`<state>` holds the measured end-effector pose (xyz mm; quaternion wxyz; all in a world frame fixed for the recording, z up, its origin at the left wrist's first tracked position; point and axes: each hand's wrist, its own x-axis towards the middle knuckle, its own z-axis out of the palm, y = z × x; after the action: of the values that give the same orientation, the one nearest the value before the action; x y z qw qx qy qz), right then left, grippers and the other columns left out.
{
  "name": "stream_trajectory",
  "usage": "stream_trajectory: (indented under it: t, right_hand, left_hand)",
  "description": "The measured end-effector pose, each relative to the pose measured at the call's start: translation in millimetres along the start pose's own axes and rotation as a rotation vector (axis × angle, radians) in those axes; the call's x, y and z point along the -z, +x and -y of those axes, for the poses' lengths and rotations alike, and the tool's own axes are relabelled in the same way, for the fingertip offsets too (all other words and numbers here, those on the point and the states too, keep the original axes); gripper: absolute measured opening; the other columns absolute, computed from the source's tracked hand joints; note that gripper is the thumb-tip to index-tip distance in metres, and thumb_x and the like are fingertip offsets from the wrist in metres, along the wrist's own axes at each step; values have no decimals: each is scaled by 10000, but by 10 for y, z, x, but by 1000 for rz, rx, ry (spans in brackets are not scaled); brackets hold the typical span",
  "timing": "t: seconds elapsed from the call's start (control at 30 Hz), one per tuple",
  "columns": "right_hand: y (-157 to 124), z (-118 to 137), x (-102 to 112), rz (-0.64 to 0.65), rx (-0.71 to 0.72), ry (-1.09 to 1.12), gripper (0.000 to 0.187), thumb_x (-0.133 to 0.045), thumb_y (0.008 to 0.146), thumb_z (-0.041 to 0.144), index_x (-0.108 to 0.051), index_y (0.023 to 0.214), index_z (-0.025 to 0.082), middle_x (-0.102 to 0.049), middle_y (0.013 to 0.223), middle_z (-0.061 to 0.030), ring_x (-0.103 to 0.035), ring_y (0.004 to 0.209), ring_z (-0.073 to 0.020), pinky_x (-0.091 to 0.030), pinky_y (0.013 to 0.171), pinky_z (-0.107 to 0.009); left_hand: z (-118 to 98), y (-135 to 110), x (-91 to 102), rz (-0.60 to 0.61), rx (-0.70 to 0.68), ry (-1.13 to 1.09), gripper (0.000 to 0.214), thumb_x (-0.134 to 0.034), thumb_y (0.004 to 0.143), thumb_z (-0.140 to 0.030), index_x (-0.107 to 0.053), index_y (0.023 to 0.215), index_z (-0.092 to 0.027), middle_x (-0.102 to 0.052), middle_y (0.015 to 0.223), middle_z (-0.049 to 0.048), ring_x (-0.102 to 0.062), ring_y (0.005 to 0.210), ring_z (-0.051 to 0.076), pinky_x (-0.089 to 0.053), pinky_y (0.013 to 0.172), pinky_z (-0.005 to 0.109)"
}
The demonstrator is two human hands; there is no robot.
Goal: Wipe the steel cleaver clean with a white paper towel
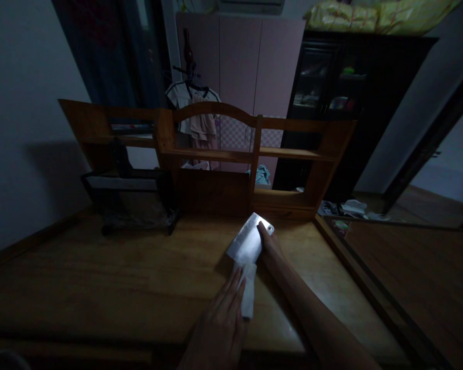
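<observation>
Two bare hands meet over one flat metal blade (244, 244). The right hand (269, 245) pinches it by its far right corner, thumb on the upper face just beside a small round hole; the fingers beneath are hidden. The left hand (223, 318) lies with its fingers straight and pressed together on a folded white cloth or paper (249, 295); whether its thumb grips from below I cannot tell. That white piece touches the near end of the blade and runs back toward the person, along the right side of the left fingers, and it may cover a handle, though this is unclear.

Under both hands spreads a wooden desktop (111, 277). Ahead of the right hand, at the desk's back, rises a wooden shelf unit (216, 154) with an arched top rail. Well to the left of the hands, a black-framed object (123, 183) stands on the desktop, clear plastic about its lower part. Farther ahead, beyond the shelves, are hanging clothes (203, 126) and a pink wardrobe (237, 61); farther right stands a dark cabinet (386, 72), with yellow bundles (339, 16) on top.
</observation>
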<state>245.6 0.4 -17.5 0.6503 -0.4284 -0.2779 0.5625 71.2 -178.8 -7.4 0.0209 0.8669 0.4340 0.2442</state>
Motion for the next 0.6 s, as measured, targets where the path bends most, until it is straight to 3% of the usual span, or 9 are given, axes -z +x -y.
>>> stream_trajectory:
  t: [0.27,0.4,0.6]
  right_hand:
    - [-24,40,-42,17,-65,10,374,-834,612,315,-655,902,162,-729,770,-52,-673,630,-184,-551,584,-279]
    - [-18,25,-31,33,-65,23,361,-832,608,292,-643,891,171,-722,757,-36,-668,624,-173,-549,582,-270]
    - [15,7,-4,67,-91,32,376,-828,604,260,-637,919,185,-731,822,-44,-684,676,-187,-560,606,-286]
  left_hand:
    - [18,92,-22,33,15,-14,709,-365,875,-63,-127,1530,-197,-110,1598,25,-92,1463,214,-276,1181,416]
    - [2,13,89,80,-3,-9,716,-370,857,-53,-157,1526,-193,-130,1595,24,-123,1462,206,-285,1177,399]
    - [38,-200,191,5,-60,-9,717,-361,832,-27,-223,1514,-204,-260,1562,26,-241,1435,196,-351,1138,369]
